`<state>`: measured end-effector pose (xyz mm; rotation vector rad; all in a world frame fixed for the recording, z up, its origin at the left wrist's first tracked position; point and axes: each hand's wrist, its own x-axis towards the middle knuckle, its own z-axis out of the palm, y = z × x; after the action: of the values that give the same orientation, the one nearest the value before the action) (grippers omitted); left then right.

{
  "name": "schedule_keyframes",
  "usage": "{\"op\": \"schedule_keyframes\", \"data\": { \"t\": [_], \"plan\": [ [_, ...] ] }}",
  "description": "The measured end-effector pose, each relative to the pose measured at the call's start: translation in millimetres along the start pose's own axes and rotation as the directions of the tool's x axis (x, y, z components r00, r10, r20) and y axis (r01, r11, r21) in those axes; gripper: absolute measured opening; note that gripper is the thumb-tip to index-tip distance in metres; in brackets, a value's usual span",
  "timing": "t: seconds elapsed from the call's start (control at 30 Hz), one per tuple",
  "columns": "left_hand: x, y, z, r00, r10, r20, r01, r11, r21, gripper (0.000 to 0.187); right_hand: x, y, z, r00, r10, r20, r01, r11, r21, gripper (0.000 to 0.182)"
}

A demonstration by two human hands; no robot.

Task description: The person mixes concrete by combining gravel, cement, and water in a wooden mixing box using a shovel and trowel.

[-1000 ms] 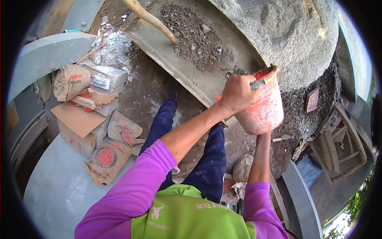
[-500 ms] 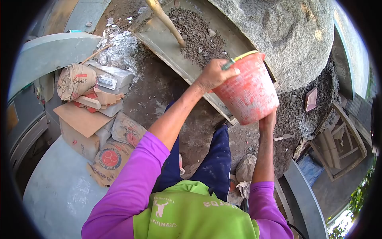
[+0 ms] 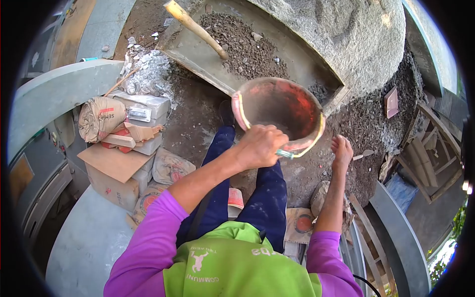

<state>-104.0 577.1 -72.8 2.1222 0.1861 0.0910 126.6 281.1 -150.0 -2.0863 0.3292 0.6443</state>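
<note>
My left hand (image 3: 263,147) is closed round the handle of a red bucket (image 3: 241,113), whose open top faces me and shows a dirty, empty-looking inside. To the right of the bucket, apart from it, is my right hand (image 3: 342,152), its fingers loosely curled with nothing visible in them. Beyond the bucket, a shallow mixing trough (image 3: 297,54) holds a heap of dark gravel (image 3: 242,47). A wooden tool handle (image 3: 195,28) leans over that heap.
A large pale sand pile (image 3: 356,44) rises behind the trough. At left are cement bags (image 3: 102,119) and boxes (image 3: 111,185). To the right lie dark gravel, a trowel (image 3: 365,154), a pink tray (image 3: 391,103) and a wooden frame (image 3: 420,168).
The bucket has gone from tipped over near the trough to upright and closer to me. My right hand has come off its base and moved aside.
</note>
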Motion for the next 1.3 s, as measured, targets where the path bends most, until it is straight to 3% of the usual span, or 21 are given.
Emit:
{"op": "schedule_keyframes", "data": {
  "t": [0.1, 0.2, 0.3, 0.37, 0.5, 0.57, 0.7, 0.8, 0.93, 1.03, 1.1, 1.13, 1.17, 1.23, 1.27, 1.3],
  "plan": [
    [-50.4, -29.0, -27.5, 0.992, -0.121, 0.021, 0.117, 0.983, 0.142, 0.023, 30.8, -3.9, 71.2, 0.987, -0.078, 0.138, 0.087, 0.994, -0.059, 0.03],
    [-101.1, -56.6, -56.8, 0.959, -0.272, -0.077, 0.283, 0.929, 0.238, 0.029, 62.3, -9.6, 166.8, 0.948, -0.133, 0.29, 0.189, 0.966, -0.175, 0.029],
    [-147.6, -78.5, -75.6, 0.894, -0.426, -0.138, 0.447, 0.837, 0.316, 0.042, 105.5, -8.0, 269.2, 0.872, -0.249, 0.422, 0.426, 0.809, -0.404, 0.034],
    [-176.4, -92.5, -80.4, 0.856, -0.485, -0.181, 0.517, 0.781, 0.351, 0.043, 127.7, -19.0, 334.1, 0.807, -0.301, 0.507, 0.54, 0.723, -0.43, 0.035],
    [-216.7, -117.0, -82.1, 0.779, -0.588, -0.219, 0.624, 0.691, 0.364, 0.039, 191.9, -22.0, 453.1, 0.731, -0.419, 0.539, 0.669, 0.596, -0.444, 0.037],
    [-234.5, -131.3, -78.6, 0.75, -0.622, -0.223, 0.657, 0.663, 0.359, 0.036, 233.4, -21.1, 503.6, 0.74, -0.428, 0.519, 0.671, 0.526, -0.523, 0.039],
    [-260.7, -154.7, -68.7, 0.665, -0.72, -0.198, 0.74, 0.599, 0.306, 0.031, 269.1, -22.9, 554.5, 0.756, -0.427, 0.496, 0.645, 0.363, -0.672, 0.042],
    [-277.2, -170.3, -61.5, 0.629, -0.752, -0.2, 0.773, 0.577, 0.264, 0.033, 283.5, -17.1, 573.6, 0.697, -0.458, 0.551, 0.688, 0.214, -0.693, 0.042],
    [-284.6, -172.2, -59.9, 0.598, -0.777, -0.196, 0.798, 0.554, 0.238, 0.037, 269.9, -19.1, 573.3, 0.702, -0.486, 0.52, 0.656, 0.158, -0.738, 0.044],
    [-289.0, -171.7, -63.4, 0.61, -0.767, -0.197, 0.789, 0.565, 0.241, 0.039, 242.3, -26.6, 548.5, 0.76, -0.512, 0.399, 0.623, 0.403, -0.67, 0.043],
    [-294.9, -165.6, -66.8, 0.599, -0.777, -0.195, 0.796, 0.551, 0.249, 0.039, 223.4, -32.1, 514.2, 0.864, -0.326, 0.384, 0.47, 0.795, -0.383, 0.038],
    [-298.2, -160.4, -70.7, 0.592, -0.783, -0.188, 0.8, 0.545, 0.25, 0.039, 214.0, -30.7, 494.4, 0.888, -0.223, 0.402, 0.326, 0.923, -0.207, 0.036],
    [-299.5, -157.4, -75.0, 0.591, -0.785, -0.185, 0.801, 0.543, 0.253, 0.039, 203.3, -30.7, 476.6, 0.883, -0.139, 0.448, 0.168, 0.985, -0.025, 0.034],
    [-293.1, -151.7, -85.5, 0.575, -0.802, -0.165, 0.809, 0.527, 0.258, 0.036, 182.7, -24.5, 426.5, 0.833, -0.024, 0.553, -0.182, 0.931, 0.315, 0.033],
    [-293.4, -151.3, -87.8, 0.537, -0.83, -0.149, 0.831, 0.49, 0.265, 0.034, 157.9, -33.3, 402.4, 0.859, -0.02, 0.511, -0.158, 0.94, 0.303, 0.023],
    [-301.5, -149.4, -89.9, 0.514, -0.849, -0.121, 0.839, 0.469, 0.275, 0.033, 144.7, -31.5, 372.0, 0.836, 0.005, 0.548, -0.232, 0.909, 0.346, 0.024]
  ]
}}
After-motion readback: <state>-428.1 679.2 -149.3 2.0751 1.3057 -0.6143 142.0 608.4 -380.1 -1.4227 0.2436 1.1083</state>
